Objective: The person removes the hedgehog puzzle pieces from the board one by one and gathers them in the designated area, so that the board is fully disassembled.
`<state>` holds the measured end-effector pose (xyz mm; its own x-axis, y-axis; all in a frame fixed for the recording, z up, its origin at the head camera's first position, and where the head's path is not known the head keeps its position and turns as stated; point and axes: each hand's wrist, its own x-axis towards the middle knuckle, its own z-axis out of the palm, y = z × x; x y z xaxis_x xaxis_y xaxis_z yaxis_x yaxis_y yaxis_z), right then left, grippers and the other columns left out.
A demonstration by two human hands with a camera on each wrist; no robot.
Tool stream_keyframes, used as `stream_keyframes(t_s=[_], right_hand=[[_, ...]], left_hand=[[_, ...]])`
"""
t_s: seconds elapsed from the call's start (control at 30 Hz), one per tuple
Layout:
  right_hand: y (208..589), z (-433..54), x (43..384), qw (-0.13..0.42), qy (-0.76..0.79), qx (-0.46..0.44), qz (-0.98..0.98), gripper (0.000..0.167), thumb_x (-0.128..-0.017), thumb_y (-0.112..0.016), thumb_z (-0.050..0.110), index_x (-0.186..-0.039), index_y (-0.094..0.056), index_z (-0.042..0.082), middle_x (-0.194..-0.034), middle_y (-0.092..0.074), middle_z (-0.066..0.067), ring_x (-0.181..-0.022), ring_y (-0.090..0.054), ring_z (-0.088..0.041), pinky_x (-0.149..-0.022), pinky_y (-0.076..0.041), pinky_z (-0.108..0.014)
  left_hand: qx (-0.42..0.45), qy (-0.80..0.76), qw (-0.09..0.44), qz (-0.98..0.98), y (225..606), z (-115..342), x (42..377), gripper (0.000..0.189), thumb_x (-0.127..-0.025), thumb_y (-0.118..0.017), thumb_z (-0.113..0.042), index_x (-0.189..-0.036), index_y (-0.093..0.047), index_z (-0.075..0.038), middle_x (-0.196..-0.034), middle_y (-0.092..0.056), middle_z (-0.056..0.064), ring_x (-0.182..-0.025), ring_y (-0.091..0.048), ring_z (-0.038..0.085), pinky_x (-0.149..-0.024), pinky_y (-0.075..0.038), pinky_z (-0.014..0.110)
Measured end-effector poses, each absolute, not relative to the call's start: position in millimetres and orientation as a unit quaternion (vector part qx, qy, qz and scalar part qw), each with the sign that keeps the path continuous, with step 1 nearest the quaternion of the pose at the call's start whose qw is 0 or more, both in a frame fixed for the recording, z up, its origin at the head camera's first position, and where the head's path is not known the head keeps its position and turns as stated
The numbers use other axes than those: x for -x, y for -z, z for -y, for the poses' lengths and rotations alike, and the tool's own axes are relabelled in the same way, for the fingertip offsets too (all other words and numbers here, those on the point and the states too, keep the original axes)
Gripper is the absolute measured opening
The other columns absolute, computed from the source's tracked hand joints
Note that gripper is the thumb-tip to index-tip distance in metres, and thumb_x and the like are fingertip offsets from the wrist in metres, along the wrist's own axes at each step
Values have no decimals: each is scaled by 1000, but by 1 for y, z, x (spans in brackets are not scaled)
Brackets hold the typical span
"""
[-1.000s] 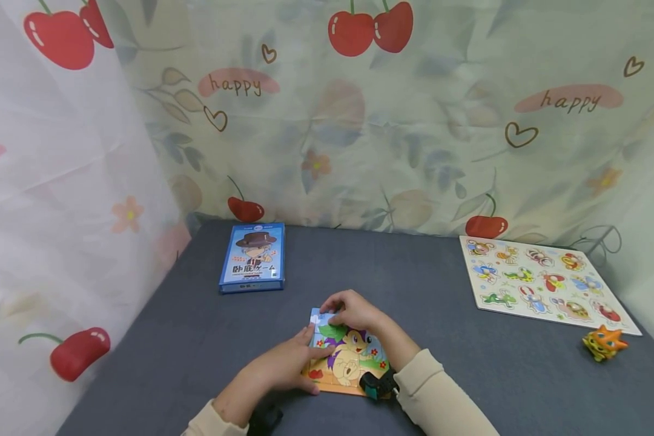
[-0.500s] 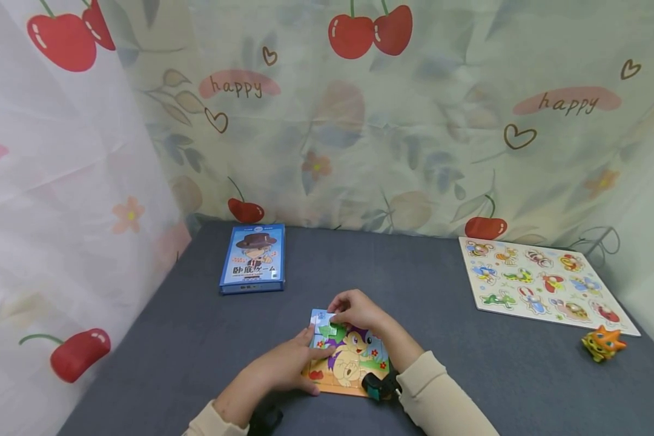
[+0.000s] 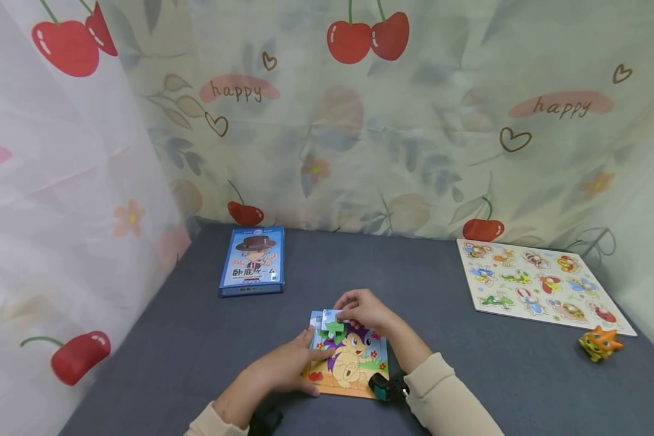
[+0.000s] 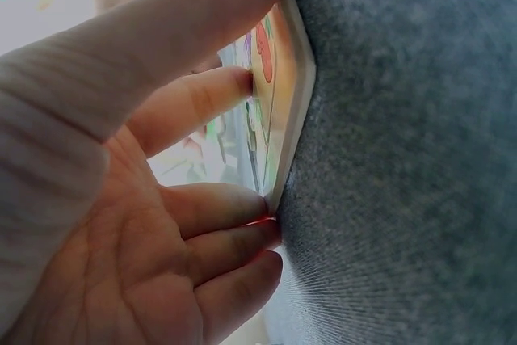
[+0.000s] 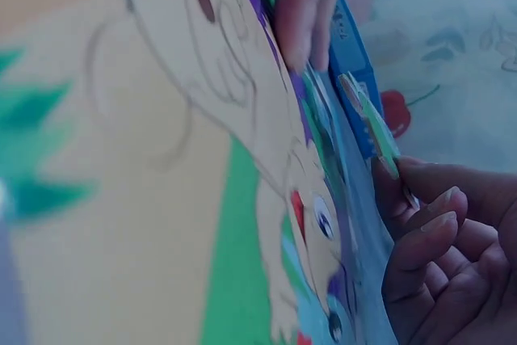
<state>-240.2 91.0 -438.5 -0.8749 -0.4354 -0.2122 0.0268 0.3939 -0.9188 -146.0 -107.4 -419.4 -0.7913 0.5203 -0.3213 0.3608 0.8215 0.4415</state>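
Note:
A small jigsaw board (image 3: 349, 390) with a cartoon hedgehog picture lies flat on the grey table in front of me. My left hand (image 3: 286, 363) rests at its left side. In the left wrist view, the index fingertip touches the picture, the thumb lies at one edge and the other fingertips meet the border. With thumb and fingers, my right hand (image 3: 366, 310) pinches a green and light-blue jigsaw piece (image 3: 333, 329) above the board's upper left. The right wrist view shows that piece (image 5: 373, 127) tilted on edge, apart from the board.
A blue game box (image 3: 253, 260) lies at the back left. On the right is a white board with insect pictures (image 3: 545, 284), and a small orange and yellow toy figure (image 3: 601, 344) stands before it. Printed curtains (image 3: 332, 121) border the table.
My right hand has lifted the jigsaw piece off the board's upper left and drawn it slightly right. My left hand has kept its place on the board.

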Motion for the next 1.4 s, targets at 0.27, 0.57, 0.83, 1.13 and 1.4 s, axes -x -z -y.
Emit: stream_keyframes(t_s=[0.27, 0.57, 0.83, 1.13, 1.4], right_hand=[[435, -115, 241, 202, 526, 101, -820, 14, -87, -63, 10, -97, -65, 0, -77, -70, -5, -51, -46, -11, -49, -41, -24], [435, -142, 243, 172, 525, 77, -830, 18, -84, -66, 11, -97, -65, -2, -74, -68, -2, -55, -48, -11, -53, -43, -24], [438, -162, 242, 157, 511, 52, -844, 17, -84, -67, 11, -97, -65, -1, -71, -66, 0, -55, -47, -12, -53, -43, -25], [435, -191, 241, 161, 497, 50, -851, 21, -86, -65, 13, -101, -64, -3, -72, -64, 1, -57, -47, -11, -54, -43, -24], [433, -213, 241, 177, 498, 38, -848, 23, -87, -64, 14, -104, -63, -3, -75, -65, 2, -59, -48, -11, -55, -44, -23]], left_hand=[[-231, -187, 220, -929, 421, 108, 145, 65, -75, -75, -39, -135, -50, -31, -153, -18, 24, -138, -26, 41, -104, -35, 55], [-224, -196, 226, -927, 419, 108, 145, 65, -75, -76, -37, -135, -50, -31, -153, -18, 23, -139, -26, 39, -105, -34, 55], [-226, -205, 233, -923, 421, 108, 145, 65, -76, -75, -36, -135, -49, -31, -154, -18, 19, -141, -21, 37, -106, -32, 55], [-229, -209, 232, -922, 421, 108, 146, 64, -76, -75, -35, -135, -50, -31, -154, -19, 18, -142, -19, 35, -107, -30, 56], [-226, -208, 233, -923, 420, 107, 144, 64, -77, -75, -35, -135, -49, -31, -154, -18, 19, -141, -21, 36, -107, -32, 55]])
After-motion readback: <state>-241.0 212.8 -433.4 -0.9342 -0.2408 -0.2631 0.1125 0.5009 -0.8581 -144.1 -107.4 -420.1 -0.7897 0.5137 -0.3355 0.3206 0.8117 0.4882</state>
